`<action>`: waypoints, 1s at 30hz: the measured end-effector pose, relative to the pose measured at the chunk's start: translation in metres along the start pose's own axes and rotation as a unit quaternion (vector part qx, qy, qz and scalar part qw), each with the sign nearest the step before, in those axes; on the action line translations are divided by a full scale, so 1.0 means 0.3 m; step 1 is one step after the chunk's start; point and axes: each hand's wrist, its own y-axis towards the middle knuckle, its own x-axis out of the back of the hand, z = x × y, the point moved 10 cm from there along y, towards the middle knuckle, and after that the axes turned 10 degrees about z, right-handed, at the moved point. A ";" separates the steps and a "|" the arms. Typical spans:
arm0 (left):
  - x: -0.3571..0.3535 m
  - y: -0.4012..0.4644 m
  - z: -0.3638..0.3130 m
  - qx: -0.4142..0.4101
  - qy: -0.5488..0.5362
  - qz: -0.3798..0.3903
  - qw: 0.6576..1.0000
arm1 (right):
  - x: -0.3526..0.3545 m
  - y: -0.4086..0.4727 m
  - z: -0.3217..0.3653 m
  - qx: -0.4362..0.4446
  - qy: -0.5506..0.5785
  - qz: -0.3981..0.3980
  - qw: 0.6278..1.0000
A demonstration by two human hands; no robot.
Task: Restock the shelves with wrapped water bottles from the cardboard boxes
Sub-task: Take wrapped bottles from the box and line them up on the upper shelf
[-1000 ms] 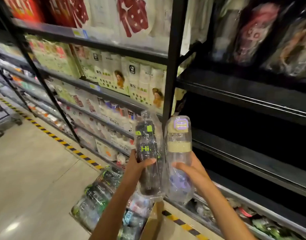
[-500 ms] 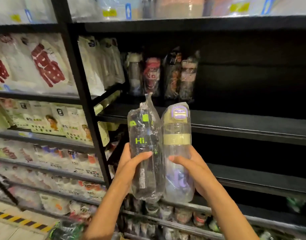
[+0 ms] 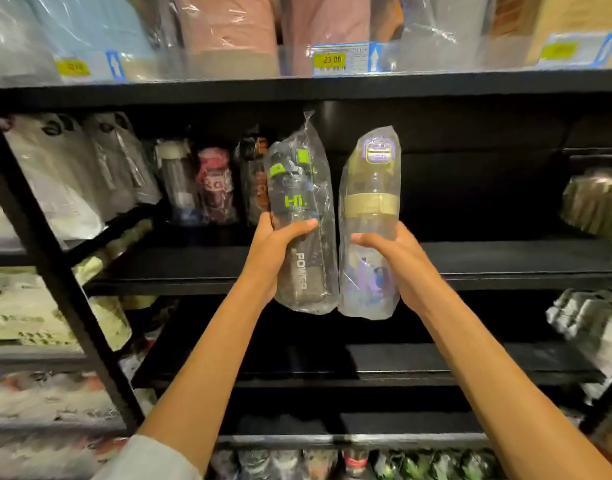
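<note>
Placing step: left hand [image 3: 275,251] gripped the dark wrapped bottle [image 3: 299,216], right hand [image 3: 398,258] gripped the clear wrapped bottle [image 3: 370,223], both upright, side by side in the air before the black shelf [image 3: 505,261]. Next likely called for setting them down just right of the shelved bottles [image 3: 207,185] at far left.

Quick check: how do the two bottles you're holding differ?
The dark bottle in the left hand is smoky black with green lid accents and green "Hi." lettering; the clear bottle in the right hand is see-through with a beige lid and band and purple trim. The dark bottle's wrap ends in a taller loose peak. Both are plastic-wrapped, upright, side by side before the black shelf.
</note>
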 end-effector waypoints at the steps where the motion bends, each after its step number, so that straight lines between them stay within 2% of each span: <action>1: -0.016 0.045 -0.005 -0.001 0.000 0.004 1.000 | 0.028 0.033 0.015 0.006 -0.005 -0.014 1.000; 8: -0.085 0.314 0.018 -0.008 0.089 0.015 0.996 | 0.149 0.284 -0.020 0.016 -0.058 -0.081 0.995; 14: -0.038 0.554 0.186 0.070 0.115 -0.024 0.991 | 0.214 0.488 -0.103 0.000 -0.111 -0.124 0.986; 17: -0.037 0.649 0.269 0.115 0.134 -0.029 0.984 | 0.247 0.581 -0.156 -0.026 -0.076 -0.151 0.985; 19: -0.043 0.725 0.249 0.041 0.178 -0.038 0.982 | 0.260 0.622 -0.187 -0.026 -0.037 -0.147 0.988; 21: -0.037 0.776 0.210 -0.041 0.209 -0.065 0.975 | 0.250 0.666 -0.181 -0.004 -0.092 -0.121 0.988; 22: -0.034 0.802 0.215 -0.055 0.210 -0.071 0.974 | 0.249 0.694 -0.183 0.004 -0.124 -0.110 0.986; 26: -0.049 0.878 0.240 -0.084 0.195 -0.058 0.975 | 0.282 0.803 -0.187 0.027 -0.113 -0.126 0.985; 30: -0.072 0.926 0.263 -0.093 0.174 -0.053 0.979 | 0.287 0.865 -0.198 0.047 -0.083 -0.081 0.992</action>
